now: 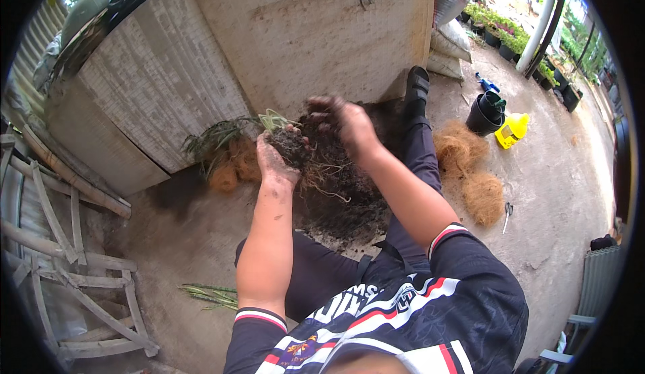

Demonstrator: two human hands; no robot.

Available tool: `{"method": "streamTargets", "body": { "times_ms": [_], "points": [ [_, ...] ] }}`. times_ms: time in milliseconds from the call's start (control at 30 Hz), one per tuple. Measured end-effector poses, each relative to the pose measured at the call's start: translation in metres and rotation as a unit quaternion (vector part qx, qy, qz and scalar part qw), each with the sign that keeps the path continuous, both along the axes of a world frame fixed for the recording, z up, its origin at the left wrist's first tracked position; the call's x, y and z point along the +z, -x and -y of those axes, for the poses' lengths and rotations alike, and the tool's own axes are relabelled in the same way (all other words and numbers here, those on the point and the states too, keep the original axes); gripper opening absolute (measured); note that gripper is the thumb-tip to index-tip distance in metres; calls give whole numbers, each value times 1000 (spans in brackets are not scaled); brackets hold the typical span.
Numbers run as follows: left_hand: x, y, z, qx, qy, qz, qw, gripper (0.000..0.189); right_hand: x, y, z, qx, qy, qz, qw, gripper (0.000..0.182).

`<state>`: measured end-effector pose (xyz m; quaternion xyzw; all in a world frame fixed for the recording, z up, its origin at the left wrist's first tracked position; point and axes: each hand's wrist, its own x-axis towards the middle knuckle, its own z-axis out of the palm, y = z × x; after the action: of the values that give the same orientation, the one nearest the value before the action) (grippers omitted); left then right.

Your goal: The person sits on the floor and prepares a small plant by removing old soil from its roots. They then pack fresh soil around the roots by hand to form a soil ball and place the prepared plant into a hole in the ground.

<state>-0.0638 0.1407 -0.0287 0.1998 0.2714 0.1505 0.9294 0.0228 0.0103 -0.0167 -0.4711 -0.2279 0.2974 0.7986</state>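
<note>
My left hand [277, 160], soiled, holds a small plant [274, 121] with pale green leaves by its dark clump of soil and roots [291, 147]. Thin roots hang from the clump at its lower right. To the right, my right hand [347, 124] is raised over a heap of dark soil [347, 207], its fingers blurred and spread, with nothing visible in them. Left of my left hand, brown coconut fibre [232, 170] and dark leafy plants [221, 137] lie against the panel.
Fibre balls [484, 197], scissors [508, 215], black pots [486, 114], a yellow container [512, 131] and a blue tool [487, 83] are on the floor at right. Stacked sacks [448, 46] stand beyond my foot. A wooden frame [90, 273] is at left; cut striped leaves [211, 296] lie below.
</note>
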Motion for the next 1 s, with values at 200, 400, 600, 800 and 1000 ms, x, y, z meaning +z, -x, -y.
{"method": "streamTargets", "body": {
  "times_ms": [200, 400, 600, 800, 1000],
  "points": [
    [3, 14, -13, 8, -22, 26, 999, 41, -93, -19, 1, -422, 146, 222, 867, 21],
    [8, 17, -12, 15, -23, 28, 999, 37, -215, 0, 22, -172, 431, 188, 866, 35],
    [5, 18, -15, 3, -19, 48, 999, 35, -266, -25, 36, -201, 361, -32, 910, 31],
    [11, 24, -16, 43, -37, 33, 998, 32, -235, 9, 46, -221, 486, 83, 841, 29],
    [6, 16, -13, -3, -30, 35, 999, 32, -235, 29, 49, -221, 485, 62, 844, 29]
  ]
}}
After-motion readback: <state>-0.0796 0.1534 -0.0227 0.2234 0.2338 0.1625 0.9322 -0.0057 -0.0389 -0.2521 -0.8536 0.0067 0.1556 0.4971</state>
